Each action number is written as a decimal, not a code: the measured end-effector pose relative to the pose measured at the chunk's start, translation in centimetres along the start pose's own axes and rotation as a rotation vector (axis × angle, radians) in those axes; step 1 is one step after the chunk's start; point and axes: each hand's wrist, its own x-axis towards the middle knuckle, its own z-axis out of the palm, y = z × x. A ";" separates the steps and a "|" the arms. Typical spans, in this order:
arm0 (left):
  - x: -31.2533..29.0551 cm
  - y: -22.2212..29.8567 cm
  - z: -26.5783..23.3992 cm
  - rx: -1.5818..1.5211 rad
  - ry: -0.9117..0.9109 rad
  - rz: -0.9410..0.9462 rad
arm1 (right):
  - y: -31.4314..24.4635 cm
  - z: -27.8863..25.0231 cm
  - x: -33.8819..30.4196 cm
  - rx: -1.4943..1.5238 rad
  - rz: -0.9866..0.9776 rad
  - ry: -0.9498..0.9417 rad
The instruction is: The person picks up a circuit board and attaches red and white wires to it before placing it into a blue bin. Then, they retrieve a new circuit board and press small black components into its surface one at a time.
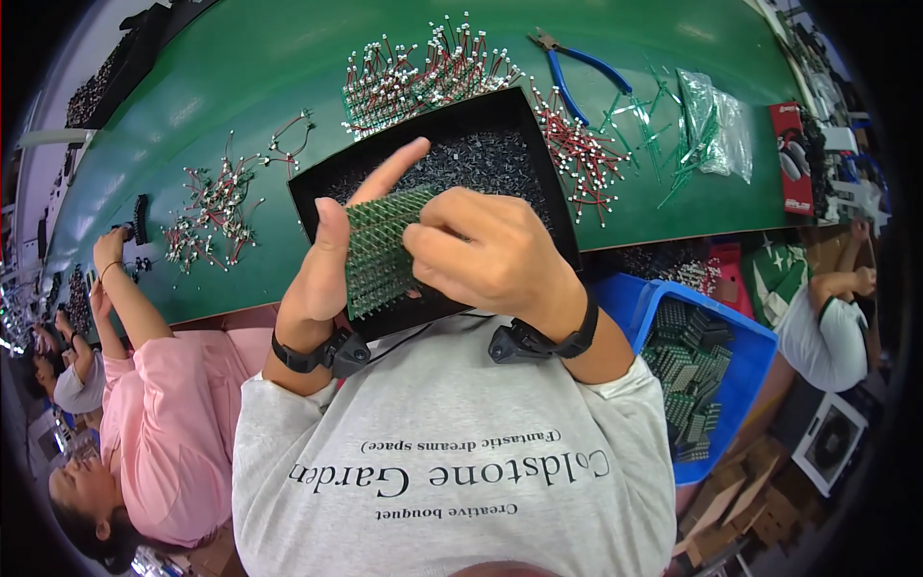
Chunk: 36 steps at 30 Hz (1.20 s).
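A green circuit board panel [373,255], set with rows of small parts, is tilted up over a black box. My left hand [322,264] holds it by the left side, thumb along the edge and a forefinger stretched out beyond the top. Against the panel's right part, my right hand [490,250] is closed, its fingers curled and pinched together. Whatever lies between those fingertips is hidden. Below both hands, the black box [317,178] contains many tiny dark pieces [481,163].
Red-wired boards [423,82] stand behind the box, with loose wired pieces [216,212] at left and more wires [582,154] at right. Blue-handled pliers [567,72] and plastic bags [716,125] lie far right. A blue bin [760,346] holds board panels. A person in pink [178,423] sits at left.
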 end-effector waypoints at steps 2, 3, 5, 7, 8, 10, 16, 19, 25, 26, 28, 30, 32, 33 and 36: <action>0.0 0.4 -0.1 -0.022 0.026 0.013 | 0.3 -0.4 -0.2 -0.007 0.015 0.036; -0.1 0.6 -0.2 -0.043 0.050 0.025 | 0.4 -0.4 -0.2 -0.009 0.018 0.038; -0.1 0.7 -0.3 -0.024 0.033 0.014 | 0.6 -0.1 0.1 -0.041 0.012 0.107; -0.1 0.5 -0.3 -0.025 0.030 0.023 | 0.4 0.2 0.3 -0.043 0.005 0.094; -0.1 0.3 -0.2 -0.024 0.030 0.023 | 0.3 0.3 0.4 -0.043 -0.004 0.081; 0.0 0.2 -0.2 -0.035 0.029 0.037 | 0.4 0.5 0.4 -0.051 -0.013 0.074; -0.1 0.1 -0.7 0.007 -0.042 -0.017 | 0.2 0.8 -0.1 -0.017 0.043 0.074; 0.0 -0.2 -0.7 0.012 -0.053 0.002 | 0.4 0.4 -0.3 0.022 0.042 0.072; -0.2 0.8 -0.8 -0.029 0.014 -0.007 | 0.9 -0.7 -0.1 -0.009 0.043 0.136; -0.2 0.7 -0.8 -0.029 0.014 -0.007 | 0.7 -0.7 0.1 -0.009 0.071 0.109; -0.1 0.4 -0.7 -0.070 0.027 0.002 | 0.7 -0.4 0.2 -0.008 0.100 0.082; -0.1 0.2 -0.8 -0.068 0.025 0.006 | 0.7 0.0 0.0 -0.034 0.078 0.058; -0.2 0.2 -0.8 -0.065 0.024 0.010 | 0.7 0.2 -0.1 -0.022 0.078 0.082; -0.2 0.3 -1.0 -0.080 0.003 0.011 | 0.6 0.3 -0.1 -0.009 0.078 0.105; -0.4 0.0 -0.4 0.033 0.077 0.083 | 0.7 0.2 -0.1 -0.018 0.067 0.127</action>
